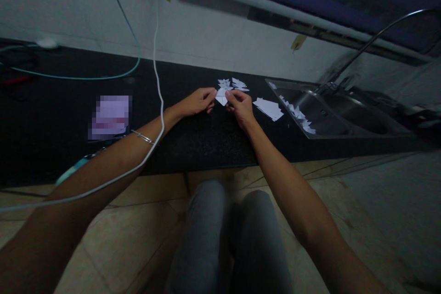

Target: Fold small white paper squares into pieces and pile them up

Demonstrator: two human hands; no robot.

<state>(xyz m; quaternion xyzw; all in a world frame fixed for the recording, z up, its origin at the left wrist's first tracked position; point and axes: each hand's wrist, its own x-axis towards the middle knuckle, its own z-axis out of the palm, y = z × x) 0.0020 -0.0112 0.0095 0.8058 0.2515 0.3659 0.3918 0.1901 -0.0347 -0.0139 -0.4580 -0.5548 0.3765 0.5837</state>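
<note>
Between my two hands is a small folded piece of white paper point(221, 97), pointed at its lower end. My left hand point(201, 100) pinches its left edge with thumb and forefinger. On the other side my right hand point(240, 104) grips the right edge, thumb on top. Just behind the paper lie two small groups of folded white paper pieces point(240, 84) on the black countertop point(203, 147). A loose stack of flat white paper sheets point(269, 109) rests right of my right hand.
More folded paper pieces point(299, 117) line the left rim of a steel sink point(330, 121) with a curved faucet point(365, 48). A white cable point(159, 82) hangs across my left forearm. A blurred-out card point(110, 117) and a teal cable point(103, 77) are at left.
</note>
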